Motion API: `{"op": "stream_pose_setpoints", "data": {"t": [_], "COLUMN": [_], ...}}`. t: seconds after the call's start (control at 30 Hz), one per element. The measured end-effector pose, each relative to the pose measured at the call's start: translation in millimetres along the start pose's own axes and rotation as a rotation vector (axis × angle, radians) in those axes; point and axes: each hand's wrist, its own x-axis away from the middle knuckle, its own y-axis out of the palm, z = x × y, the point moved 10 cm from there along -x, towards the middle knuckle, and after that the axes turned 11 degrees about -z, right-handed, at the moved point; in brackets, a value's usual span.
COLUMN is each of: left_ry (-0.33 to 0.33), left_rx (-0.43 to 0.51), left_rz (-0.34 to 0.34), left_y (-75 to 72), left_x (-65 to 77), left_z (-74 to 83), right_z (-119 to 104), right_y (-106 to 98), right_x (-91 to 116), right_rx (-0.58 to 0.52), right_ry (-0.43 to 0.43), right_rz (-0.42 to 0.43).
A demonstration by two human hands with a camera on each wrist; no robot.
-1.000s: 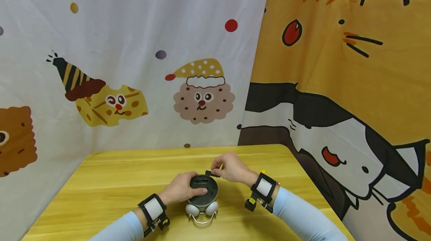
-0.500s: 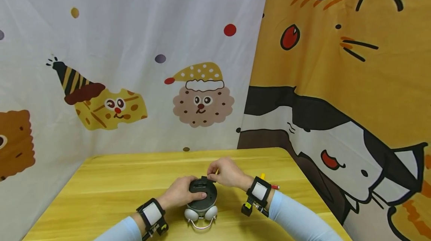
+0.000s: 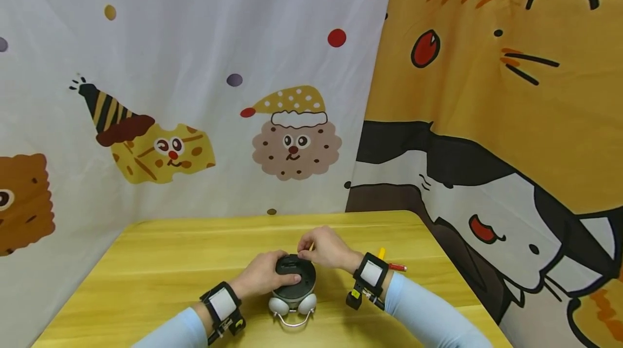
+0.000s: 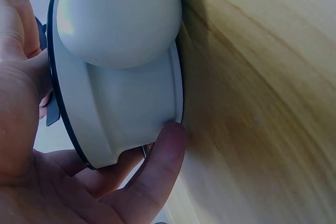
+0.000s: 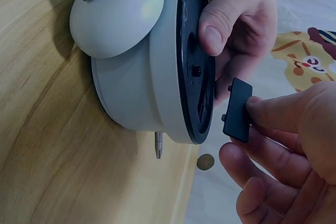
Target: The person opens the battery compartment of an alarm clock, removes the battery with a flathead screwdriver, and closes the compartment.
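A white twin-bell alarm clock (image 3: 295, 283) lies face down on the table, its black back (image 3: 304, 280) up and its bells toward the person. My left hand (image 3: 260, 274) grips it from the left, thumb on the back and fingers around the side. In the right wrist view, my right hand (image 5: 294, 140) pinches a small black battery cover (image 5: 239, 109) between thumb and fingers. Two little tabs on the cover point at the clock. It is held just off the back, close to the battery slot (image 5: 203, 103). In the head view the fingers mostly hide the cover.
The wood-grain table (image 3: 185, 251) carries the clock. Beyond the right wrist lie a small red piece (image 3: 397, 267) and a yellow piece (image 3: 382, 253), partly hidden by the wrist strap. Printed cartoon curtains (image 3: 292, 40) hang behind the table and along its right side.
My right hand has moved a little left with the battery cover, from beside the clock's far edge to over its back. The left hand keeps its grip on the clock.
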Motion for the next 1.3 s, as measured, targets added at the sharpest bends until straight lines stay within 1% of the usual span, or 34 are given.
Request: {"op": "stream_pose_setpoints", "data": {"t": [0.13, 0.37, 0.53, 0.7, 0.93, 1.07, 1.3], "left_ry": [0.009, 0.012, 0.021, 0.012, -0.002, -0.006, 0.009], "left_rx": [0.001, 0.014, 0.016, 0.016, 0.028, 0.025, 0.021], "left_rz": [-0.008, -0.018, -0.022, -0.023, -0.026, -0.025, -0.036], "left_y": [-0.2, 0.7, 1.3, 1.6, 1.4, 1.8, 2.9], "left_x": [-2.5, -3.6, -3.8, -3.2, -1.8, -1.7, -1.7], "left_z": [3.0, 3.3, 2.7, 1.1, 0.5, -0.4, -1.4], "right_z": [2.7, 5.5, 5.6, 8.1, 4.6, 3.9, 1.3], "right_y": [-0.3, 3.2, 9.0, 13.9, 18.0, 21.5, 25.9], "right_x": [-0.2, -3.7, -7.8, -10.0, -12.6, -15.5, -18.8], "right_rx": [0.004, -0.009, -0.013, -0.014, -0.004, -0.001, -0.022], "right_ry": [0.007, 0.010, 0.012, 0.023, -0.002, 0.001, 0.009], "right_rz": [-0.003, -0.019, -0.039, -0.050, -0.063, -0.071, -0.082]}}
